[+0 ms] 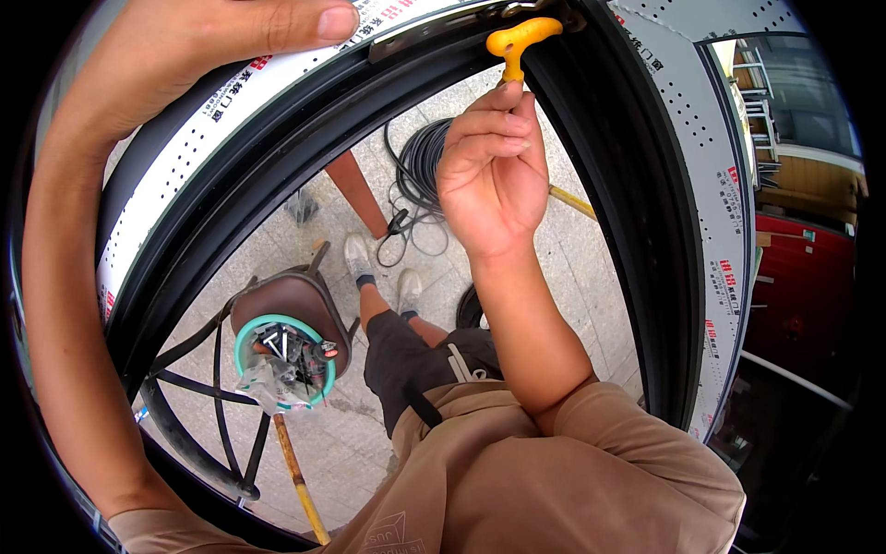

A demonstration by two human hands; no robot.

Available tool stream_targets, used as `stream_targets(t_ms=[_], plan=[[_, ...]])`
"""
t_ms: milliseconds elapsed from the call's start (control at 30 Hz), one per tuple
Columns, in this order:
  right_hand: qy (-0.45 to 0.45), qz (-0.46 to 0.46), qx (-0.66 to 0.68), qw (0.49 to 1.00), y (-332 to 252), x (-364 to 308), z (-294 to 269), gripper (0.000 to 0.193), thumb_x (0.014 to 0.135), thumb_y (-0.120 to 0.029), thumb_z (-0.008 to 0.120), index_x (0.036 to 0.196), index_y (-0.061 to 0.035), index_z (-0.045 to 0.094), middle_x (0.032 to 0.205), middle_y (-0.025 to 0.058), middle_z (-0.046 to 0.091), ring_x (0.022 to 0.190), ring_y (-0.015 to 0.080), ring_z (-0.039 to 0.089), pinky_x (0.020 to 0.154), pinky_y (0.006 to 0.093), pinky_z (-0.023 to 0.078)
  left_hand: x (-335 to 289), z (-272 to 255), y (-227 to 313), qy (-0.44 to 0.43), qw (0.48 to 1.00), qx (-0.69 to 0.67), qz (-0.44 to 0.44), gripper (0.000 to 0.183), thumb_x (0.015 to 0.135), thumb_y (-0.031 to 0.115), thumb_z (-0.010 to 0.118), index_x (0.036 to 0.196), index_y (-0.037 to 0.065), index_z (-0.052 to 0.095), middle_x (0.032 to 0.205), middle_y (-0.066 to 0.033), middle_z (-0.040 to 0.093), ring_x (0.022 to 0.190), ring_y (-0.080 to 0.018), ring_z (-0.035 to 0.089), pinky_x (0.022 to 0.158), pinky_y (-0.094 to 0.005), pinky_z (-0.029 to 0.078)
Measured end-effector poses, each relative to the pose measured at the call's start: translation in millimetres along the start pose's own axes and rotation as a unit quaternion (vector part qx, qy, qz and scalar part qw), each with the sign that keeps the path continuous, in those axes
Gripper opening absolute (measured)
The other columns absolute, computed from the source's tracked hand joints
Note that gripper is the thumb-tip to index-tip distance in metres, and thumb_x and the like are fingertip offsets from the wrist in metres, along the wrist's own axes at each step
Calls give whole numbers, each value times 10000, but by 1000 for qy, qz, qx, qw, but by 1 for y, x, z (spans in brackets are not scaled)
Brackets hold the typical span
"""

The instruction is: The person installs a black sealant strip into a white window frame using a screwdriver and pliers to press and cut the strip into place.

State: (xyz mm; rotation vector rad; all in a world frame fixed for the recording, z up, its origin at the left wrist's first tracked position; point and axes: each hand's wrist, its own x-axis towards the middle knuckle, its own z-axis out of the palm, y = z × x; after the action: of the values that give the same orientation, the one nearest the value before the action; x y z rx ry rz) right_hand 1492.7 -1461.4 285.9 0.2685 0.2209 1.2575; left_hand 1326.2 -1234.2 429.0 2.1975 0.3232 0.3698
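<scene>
My right hand (496, 180) is raised inside the opening of a window frame (180, 152), near its top. Its fingers and thumb pinch the stem of a yellow tool handle (523, 39), roughly T-shaped with a small hole. Whatever lies below the stem is hidden by the fingers. The handle is close to a metal hardware strip (425, 35) along the frame's black inner channel. At the upper left, my left hand (240, 32) grips the frame, its thumb lying along the film-covered face. The other fingers are out of sight.
Below, a brown-seated chair (318, 291) carries a teal basin (242, 355) of metal fittings and plastic bags. Coiled black cable (425, 162) lies on the tiled floor (572, 268). A bamboo-like pole (297, 480) and a reddish-brown board (360, 196) are nearby; racks (761, 120) stand right.
</scene>
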Motion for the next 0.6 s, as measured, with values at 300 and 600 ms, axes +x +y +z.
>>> stream_targets(t_ms=[300,600], plan=[[1,6,31,999,4,7,0,237,1149,-145,692,1249,52,779,1127,147,825,944,172,759,792,269,699,-2,-1,-4,2,1000,9,1,482,863,198,1035,1033,46,611,1074,-129,755,884,-158,692,754,-318,563],[-3,8,38,999,2,9,1,232,1151,-121,676,1217,77,775,1080,138,813,934,178,771,790,277,710,-2,-2,-5,2,1000,17,-2,482,865,205,1034,1034,43,612,1059,-123,750,873,-156,691,747,-317,560]])
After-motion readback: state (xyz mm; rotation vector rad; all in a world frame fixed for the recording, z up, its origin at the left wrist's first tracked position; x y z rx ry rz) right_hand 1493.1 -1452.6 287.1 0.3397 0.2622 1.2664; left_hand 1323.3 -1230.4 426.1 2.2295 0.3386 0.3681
